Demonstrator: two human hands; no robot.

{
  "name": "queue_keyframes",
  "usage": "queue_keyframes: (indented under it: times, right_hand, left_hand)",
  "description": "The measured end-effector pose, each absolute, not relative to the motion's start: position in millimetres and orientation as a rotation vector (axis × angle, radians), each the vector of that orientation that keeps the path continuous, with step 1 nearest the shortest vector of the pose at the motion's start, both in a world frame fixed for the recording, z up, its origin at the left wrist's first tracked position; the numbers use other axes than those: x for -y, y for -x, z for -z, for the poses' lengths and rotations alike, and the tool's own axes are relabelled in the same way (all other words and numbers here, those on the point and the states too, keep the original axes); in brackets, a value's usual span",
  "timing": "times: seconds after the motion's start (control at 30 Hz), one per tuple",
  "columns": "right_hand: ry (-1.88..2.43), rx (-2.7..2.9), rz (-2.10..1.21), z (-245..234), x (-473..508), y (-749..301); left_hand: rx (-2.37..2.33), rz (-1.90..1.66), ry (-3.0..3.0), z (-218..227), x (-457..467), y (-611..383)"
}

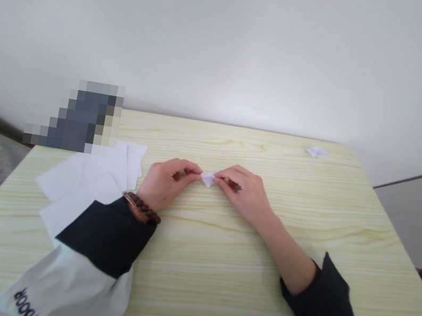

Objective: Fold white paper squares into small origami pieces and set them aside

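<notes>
A small piece of folded white paper (208, 180) is held just above the middle of the table, pinched at both ends. My left hand (169, 180) grips its left end between thumb and fingertips. On the opposite end, my right hand (243, 193) pinches it the same way. The paper narrows to a point toward me; its finer folds are too small to make out. Loose white paper sheets (91, 173) lie overlapping beside my left wrist, partly covered by my sleeve.
The light wood-grain table (205, 286) stands against a white wall (229, 48). Another small folded paper piece (316, 152) rests near the far right corner. A dark, pixelated object (80, 117) is at the far left edge.
</notes>
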State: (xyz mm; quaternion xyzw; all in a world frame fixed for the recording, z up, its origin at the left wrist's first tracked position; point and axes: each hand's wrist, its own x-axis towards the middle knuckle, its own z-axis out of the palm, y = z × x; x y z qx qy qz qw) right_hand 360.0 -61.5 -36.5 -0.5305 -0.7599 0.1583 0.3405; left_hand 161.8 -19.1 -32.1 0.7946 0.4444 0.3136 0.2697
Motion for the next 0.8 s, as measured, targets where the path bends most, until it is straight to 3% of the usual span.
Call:
queue_keyframes:
  times: [0.8]
  right_hand:
    - [1.401,1.934,-0.387,41.1,60.2,-362.5]
  left_hand:
    - [-1.216,-0.861,-2.295,36.9,13.8,-158.3]
